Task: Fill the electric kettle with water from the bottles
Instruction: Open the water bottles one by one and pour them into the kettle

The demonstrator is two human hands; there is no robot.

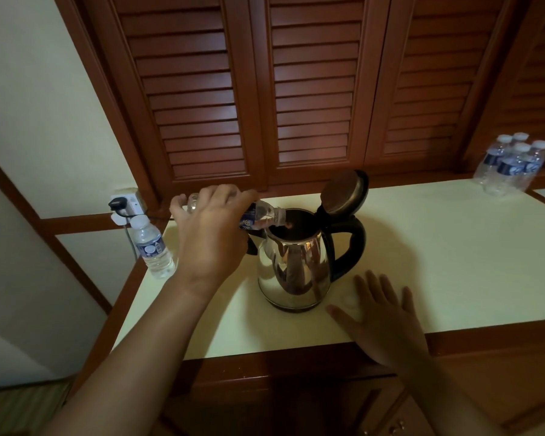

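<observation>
A shiny steel kettle point(296, 265) with a black handle stands on the cream counter point(438, 247), its lid point(343, 191) hinged up and open. My left hand point(211, 228) grips a small clear water bottle point(261, 217) tipped almost flat, its mouth over the kettle's opening. My right hand point(381, 319) lies flat on the counter just right of the kettle's base, fingers spread, holding nothing. A bottle cap point(350, 298) rests on the counter by its fingertips.
A capped bottle point(153, 247) stands at the counter's left corner near a wall socket point(126, 204) with a plug in it. A pack of several bottles point(513, 165) sits at the far right. Louvred wooden doors point(296, 89) rise behind the counter.
</observation>
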